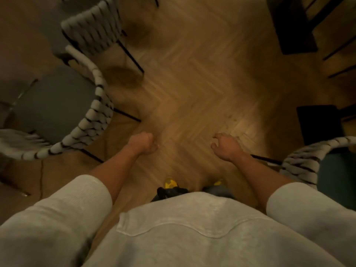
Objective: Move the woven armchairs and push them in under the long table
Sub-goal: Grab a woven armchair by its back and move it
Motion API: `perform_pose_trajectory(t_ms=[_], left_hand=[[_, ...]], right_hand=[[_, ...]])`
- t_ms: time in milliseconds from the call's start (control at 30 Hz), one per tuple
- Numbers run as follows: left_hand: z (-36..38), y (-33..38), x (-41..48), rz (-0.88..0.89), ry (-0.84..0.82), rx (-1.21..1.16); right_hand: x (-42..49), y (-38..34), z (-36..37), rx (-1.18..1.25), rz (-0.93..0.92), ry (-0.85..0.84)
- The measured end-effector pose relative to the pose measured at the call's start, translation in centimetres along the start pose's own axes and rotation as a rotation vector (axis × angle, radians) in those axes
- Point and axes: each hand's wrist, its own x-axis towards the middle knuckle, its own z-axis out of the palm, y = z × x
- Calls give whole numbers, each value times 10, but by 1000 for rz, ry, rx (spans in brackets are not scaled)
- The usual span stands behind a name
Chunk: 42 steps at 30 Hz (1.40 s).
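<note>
Wooden herringbone floor is filling the gap I am standing in, and both my hands are hanging over it with nothing in them: my left hand is balling into a fist on empty air, while my right hand is hovering slack, fingers half-curled and touching nothing. I am judging that I am holding them forward like this because I am between chairs, readying to reach for one. The near left armchair is sitting at nine o'clock, its woven back curving toward me around a grey seat. The far left armchair is standing beyond it at eleven o'clock. The right armchair is waiting at four o'clock, just beside my right forearm, showing only its woven back and a strip of teal seat. A blurred brown surface at ten o'clock may be the long table, though I cannot tell, nor whether the left pair are tucked fully under it. Dark furniture is crowding one to two o'clock, narrowing the open floor. Thin black legs from the near left armchair are jutting into my path, and another black leg is running behind my right wrist, so I am expecting to mind my yellow-toed shoes at six o'clock when I am turning.
</note>
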Motion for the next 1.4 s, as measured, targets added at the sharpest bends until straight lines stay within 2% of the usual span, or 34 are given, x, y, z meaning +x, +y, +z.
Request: perform_pose_trajectory(t_ms=[167, 400, 533, 633, 700, 800, 900, 1000, 1233, 1400], left_hand=[[-9, -66, -1, -132, 25, -133], [-2, -122, 2, -310, 91, -341], [1, -151, -2, -446, 224, -451], [9, -182, -9, -546, 390, -558], [15, -204, -16, -587, 508, -545], [24, -239, -26, -669, 575, -472], [45, -281, -28, -683, 508, -384], [69, -322, -22, -666, 403, -330], [95, -394, -5, -603, 223, -218], [100, -411, 5, -500, 151, -223]], right_hand=[[52, -76, -23, -53, -112, -55], [139, -174, -55, -197, -345, -153], [186, -236, -68, -282, -503, -218], [211, -287, -68, -344, -596, -250], [224, -323, -67, -417, -682, -226], [235, -379, -60, -439, -783, -209], [249, -431, -39, -516, -916, -121], [264, -470, -9, -636, -946, -103], [277, -515, 49, -919, -824, -77], [274, -508, 68, -1033, -772, 50]])
